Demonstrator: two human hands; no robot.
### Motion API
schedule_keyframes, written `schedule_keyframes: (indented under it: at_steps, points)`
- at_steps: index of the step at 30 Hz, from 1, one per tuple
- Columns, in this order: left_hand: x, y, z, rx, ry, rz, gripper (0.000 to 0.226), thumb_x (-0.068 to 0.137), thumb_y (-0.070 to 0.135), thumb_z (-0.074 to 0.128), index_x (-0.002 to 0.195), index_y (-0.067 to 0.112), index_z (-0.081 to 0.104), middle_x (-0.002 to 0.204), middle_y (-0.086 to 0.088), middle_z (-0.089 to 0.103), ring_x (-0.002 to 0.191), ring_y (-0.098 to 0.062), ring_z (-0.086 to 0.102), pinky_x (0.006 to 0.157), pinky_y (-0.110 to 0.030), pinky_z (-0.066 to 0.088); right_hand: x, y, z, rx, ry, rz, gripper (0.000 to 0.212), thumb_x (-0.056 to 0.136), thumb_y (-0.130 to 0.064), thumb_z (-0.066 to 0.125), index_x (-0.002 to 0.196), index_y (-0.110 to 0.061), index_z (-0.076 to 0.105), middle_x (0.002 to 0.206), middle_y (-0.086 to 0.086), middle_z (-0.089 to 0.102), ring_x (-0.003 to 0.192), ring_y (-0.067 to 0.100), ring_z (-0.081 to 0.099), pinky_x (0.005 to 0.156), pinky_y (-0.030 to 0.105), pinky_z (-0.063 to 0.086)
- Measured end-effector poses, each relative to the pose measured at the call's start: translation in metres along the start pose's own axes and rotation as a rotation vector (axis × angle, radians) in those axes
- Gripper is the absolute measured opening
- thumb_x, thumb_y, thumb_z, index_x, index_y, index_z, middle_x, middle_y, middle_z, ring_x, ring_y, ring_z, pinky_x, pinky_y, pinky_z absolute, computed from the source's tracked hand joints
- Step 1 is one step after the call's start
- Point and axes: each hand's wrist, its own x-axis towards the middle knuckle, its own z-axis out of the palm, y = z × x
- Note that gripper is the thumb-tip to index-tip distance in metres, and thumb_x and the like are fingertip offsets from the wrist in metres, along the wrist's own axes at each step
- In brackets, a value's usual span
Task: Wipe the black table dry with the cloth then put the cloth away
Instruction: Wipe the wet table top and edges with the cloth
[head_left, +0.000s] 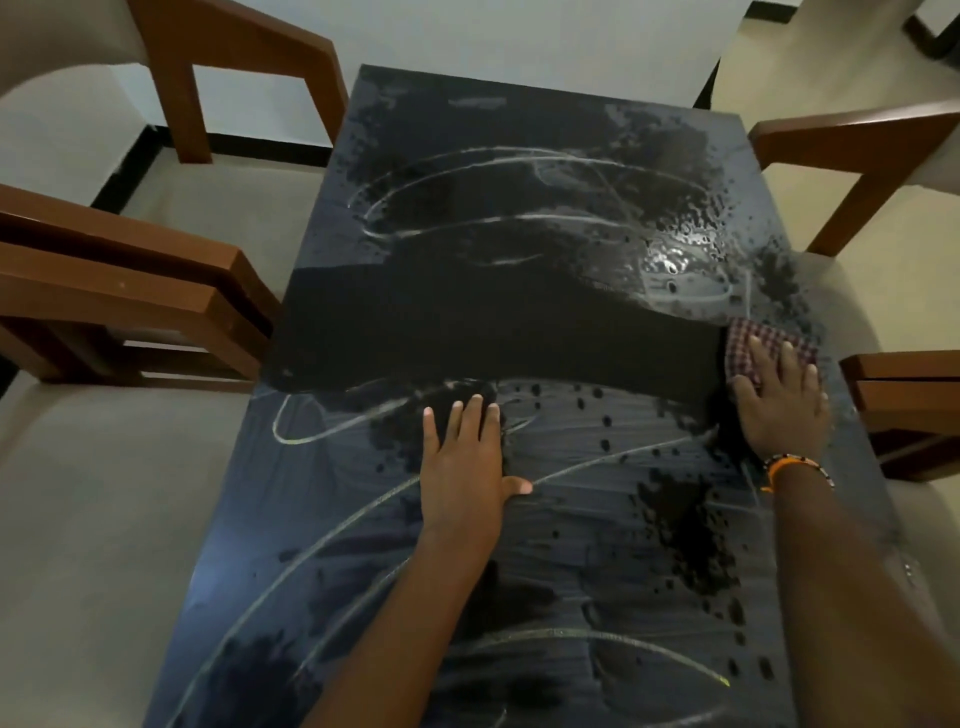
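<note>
The black table (467, 332) runs away from me, wet with streaks and droplets over its near and far parts. A dark, streak-free band crosses its middle from left to right. At the right end of that band lies a red-and-white checked cloth (748, 340), close to the table's right edge. My right hand (784, 405) presses flat on the cloth with straight fingers. My left hand (465, 462) rests flat on the wet surface near the table's middle, fingers spread.
Wooden chairs with beige cushions surround the table: two on the left (130, 291), one at the far left (234, 67), two on the right (872, 150). A white wall stands beyond the far end.
</note>
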Motion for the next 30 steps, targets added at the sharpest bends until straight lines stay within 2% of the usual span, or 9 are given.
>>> schedule_keyframes:
  at_steps: [2,5,7,10,12,17,22,27,30]
  points:
    - [-0.001,0.001,0.000,0.010,-0.005,-0.004,0.089,0.082,0.054,0.052,0.148,0.016,0.007,0.158,-0.005,0.006,0.146,-0.021,0.002,0.115,-0.045,-0.011,-0.002,-0.018,0.006,0.037,0.042,0.086,0.059,0.090,-0.051,0.027,0.146,-0.034,0.022,0.158,0.006,0.014,0.143,0.037,0.010,0.115,0.054,0.007]
    - [0.000,0.004,-0.001,0.018,-0.019,-0.014,0.089,0.082,0.053,0.054,0.148,0.016,0.008,0.158,-0.005,0.007,0.146,-0.021,0.003,0.115,-0.045,-0.009,-0.006,-0.068,0.016,0.074,0.061,0.039,0.079,0.073,-0.061,0.010,0.146,-0.033,0.024,0.157,0.007,0.015,0.143,0.038,0.010,0.113,0.056,0.005]
    - [0.001,0.006,-0.003,0.027,-0.030,-0.024,0.089,0.082,0.053,0.055,0.148,0.015,0.009,0.158,-0.005,0.008,0.146,-0.021,0.003,0.116,-0.045,-0.009,-0.010,-0.111,0.023,0.075,0.004,-0.083,0.076,0.075,-0.062,0.011,0.145,-0.035,0.023,0.158,0.006,0.013,0.144,0.037,0.008,0.113,0.056,0.004]
    - [0.000,0.013,-0.004,0.018,-0.031,-0.052,0.093,0.081,0.058,0.052,0.148,0.015,0.004,0.159,-0.005,0.005,0.146,-0.021,-0.001,0.116,-0.045,-0.007,-0.028,-0.185,0.037,0.066,-0.088,-0.336,0.059,0.091,-0.052,0.035,0.146,-0.039,0.018,0.159,0.002,0.006,0.145,0.034,0.000,0.114,0.054,-0.002]
    - [-0.002,0.021,0.000,-0.032,-0.017,-0.070,0.095,0.082,0.062,0.045,0.148,0.015,-0.004,0.159,-0.003,-0.002,0.146,-0.021,-0.005,0.116,-0.044,-0.007,-0.042,-0.218,0.042,0.054,-0.138,-0.560,0.058,0.092,-0.048,0.040,0.146,-0.039,0.018,0.159,0.001,0.006,0.145,0.034,-0.001,0.114,0.053,-0.001]
    - [-0.005,0.051,0.008,-0.019,-0.019,0.014,0.093,0.084,0.063,0.040,0.148,0.016,-0.009,0.158,-0.001,-0.011,0.145,-0.020,-0.014,0.116,-0.042,-0.009,-0.022,-0.196,0.040,0.058,-0.134,-0.787,0.055,0.091,-0.044,0.042,0.143,-0.042,0.026,0.157,-0.004,0.017,0.145,0.029,0.009,0.114,0.050,0.011]
    - [-0.002,0.087,0.019,0.008,-0.090,0.106,0.097,0.081,0.061,0.048,0.148,0.016,-0.005,0.159,-0.002,-0.009,0.145,-0.020,-0.011,0.116,-0.043,-0.009,0.034,-0.107,0.022,0.050,-0.081,-0.565,0.054,0.092,-0.044,0.041,0.143,-0.043,0.024,0.158,-0.005,0.015,0.145,0.028,0.009,0.114,0.048,0.008]
    - [0.001,0.098,0.023,0.060,-0.112,0.053,0.103,0.076,0.058,0.057,0.149,0.017,-0.004,0.159,-0.003,-0.008,0.146,-0.021,-0.006,0.116,-0.043,-0.007,0.084,0.012,-0.004,0.029,-0.036,-0.221,0.053,0.095,-0.044,0.036,0.145,-0.040,0.019,0.159,-0.001,0.010,0.145,0.031,0.008,0.115,0.051,0.007]
    - [0.003,0.099,0.024,0.051,-0.112,0.042,0.104,0.075,0.058,0.059,0.149,0.018,-0.002,0.159,-0.001,-0.007,0.146,-0.020,-0.006,0.117,-0.043,-0.005,0.085,0.051,-0.011,0.050,-0.036,-0.136,0.053,0.095,-0.044,0.034,0.146,-0.039,0.018,0.159,-0.001,0.009,0.145,0.031,0.008,0.115,0.051,0.011]
